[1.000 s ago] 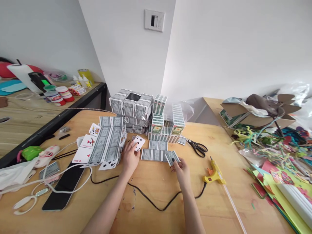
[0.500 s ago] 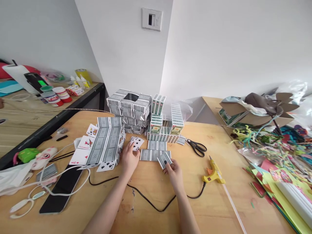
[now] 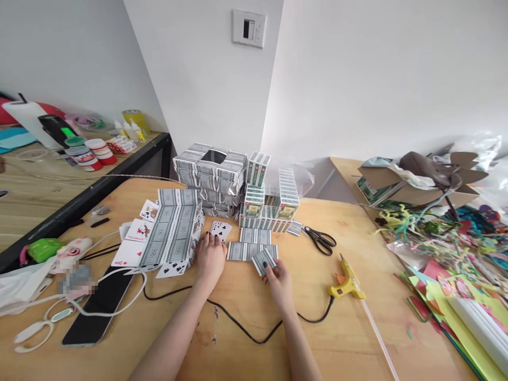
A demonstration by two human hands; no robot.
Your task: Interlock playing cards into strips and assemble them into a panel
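Note:
My right hand (image 3: 280, 278) pinches a grey-backed playing card (image 3: 262, 261), tilted over the near edge of a row of face-down cards (image 3: 242, 251). Another short face-down row (image 3: 255, 235) lies just beyond. My left hand (image 3: 211, 255) rests on the table, fingertips at the near edge of some face-up club cards (image 3: 222, 230); whether it grips one cannot be made out. Left of it stands a folded panel of joined cards (image 3: 170, 227). Behind are a stacked block built of cards (image 3: 212, 177) and green-and-white card boxes (image 3: 254, 209).
Black scissors (image 3: 320, 241) and a yellow glue gun (image 3: 347, 286) lie to the right, its black cable curving across the front. A phone (image 3: 97, 312) and white cord are at left. Pipe cleaners (image 3: 428, 227) and coloured paper (image 3: 456, 307) cover the right side.
My left hand has drawn slightly down from the face-up cards, which now lie more upright and fanned. My right hand and its card have shifted slightly left.

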